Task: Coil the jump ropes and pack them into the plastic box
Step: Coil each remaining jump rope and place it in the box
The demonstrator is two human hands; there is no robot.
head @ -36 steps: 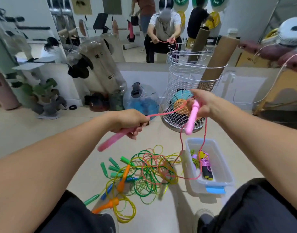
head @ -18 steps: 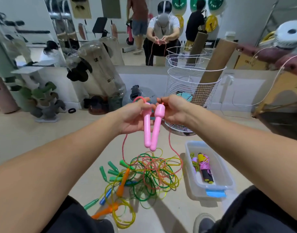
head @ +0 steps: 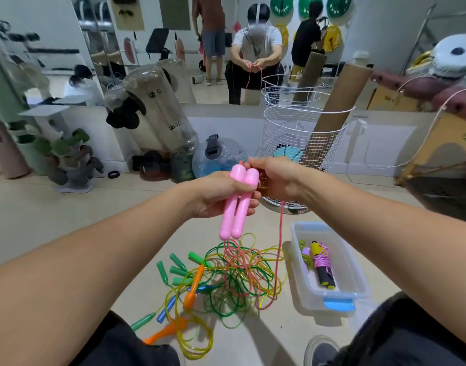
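Note:
My left hand [head: 216, 194] grips both pink handles [head: 237, 204] of a jump rope side by side, pointing down. Just to their right, my right hand [head: 276, 178] pinches the pink cord [head: 281, 233] near the handle tops. The cord hangs down into a tangled pile of ropes [head: 226, 278] on the floor, with green, orange and blue handles. A clear plastic box [head: 358, 281] with a blue latch stands to the right of the pile. It holds a coiled rope bundle [head: 322, 262] with yellow, black and purple parts.
A white wire basket [head: 284, 143] with cardboard tubes stands right behind my hands. A blue water jug [head: 218, 159], bagged gear and a dumbbell rack [head: 68, 165] line the mirrored wall. A wooden bench leg [head: 437, 149] is at right. My knees frame the bottom.
The two pink handles came together from spread-apart hands. Now my left hand alone holds both, and my right hand has shifted to the cord at their tops.

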